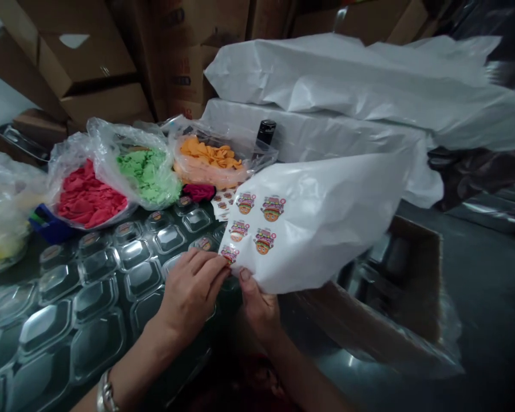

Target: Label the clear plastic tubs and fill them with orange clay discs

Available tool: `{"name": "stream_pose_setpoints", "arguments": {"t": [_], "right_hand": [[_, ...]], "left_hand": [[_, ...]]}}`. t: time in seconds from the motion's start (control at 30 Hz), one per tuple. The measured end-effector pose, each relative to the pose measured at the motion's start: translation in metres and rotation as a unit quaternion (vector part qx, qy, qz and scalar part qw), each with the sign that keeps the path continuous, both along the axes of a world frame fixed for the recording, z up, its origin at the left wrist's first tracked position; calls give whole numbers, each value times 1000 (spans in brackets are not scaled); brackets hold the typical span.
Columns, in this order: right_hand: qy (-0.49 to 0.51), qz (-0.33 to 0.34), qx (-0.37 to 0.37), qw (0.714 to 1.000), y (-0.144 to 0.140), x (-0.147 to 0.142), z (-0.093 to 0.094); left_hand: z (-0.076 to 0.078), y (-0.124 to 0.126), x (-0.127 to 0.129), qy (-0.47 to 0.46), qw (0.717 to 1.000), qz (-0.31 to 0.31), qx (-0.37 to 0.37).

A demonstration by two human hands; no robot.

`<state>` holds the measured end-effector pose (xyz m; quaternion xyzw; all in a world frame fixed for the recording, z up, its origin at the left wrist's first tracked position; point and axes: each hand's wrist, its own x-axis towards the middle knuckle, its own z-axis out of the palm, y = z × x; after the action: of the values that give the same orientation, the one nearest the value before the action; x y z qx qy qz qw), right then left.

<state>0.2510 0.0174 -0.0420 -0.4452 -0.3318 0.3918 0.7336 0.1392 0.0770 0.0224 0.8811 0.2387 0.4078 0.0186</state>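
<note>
A large white sheet of stickers (326,212) is raised and bent in front of me, with several burger-face stickers (264,240) along its left part. My right hand (260,306) grips the sheet's lower edge, its thumb on the front and its other fingers hidden behind. At the lower left corner my left hand (197,289) is closed, fingertips pressed on the sticker (229,255) there. Whether that sticker is lifted I cannot tell. Rows of clear plastic containers (95,297) cover the table to the left, a few bearing burger stickers.
Clear bags hold red pieces (88,197), green pieces (143,174) and orange pieces (210,153). Behind stand a black can (266,131) and long white wrapped bundles (347,74). An open cardboard box (440,274) sits at the right; a blue tray (54,226) lies left.
</note>
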Motion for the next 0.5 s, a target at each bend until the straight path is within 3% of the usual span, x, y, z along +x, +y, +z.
{"name": "stream_pose_setpoints", "arguments": {"t": [0.1,0.37,0.5], "right_hand": [[-50,35,-29,998,-4,-3,-2],[-203,120,-62,970,-4,3,9],[-176,93,-68,978,3,3,7]], "left_hand": [[-1,1,-7,13,998,21,53],[-3,13,-15,48,996,0,73],[1,19,-20,22,1000,17,-10]]}}
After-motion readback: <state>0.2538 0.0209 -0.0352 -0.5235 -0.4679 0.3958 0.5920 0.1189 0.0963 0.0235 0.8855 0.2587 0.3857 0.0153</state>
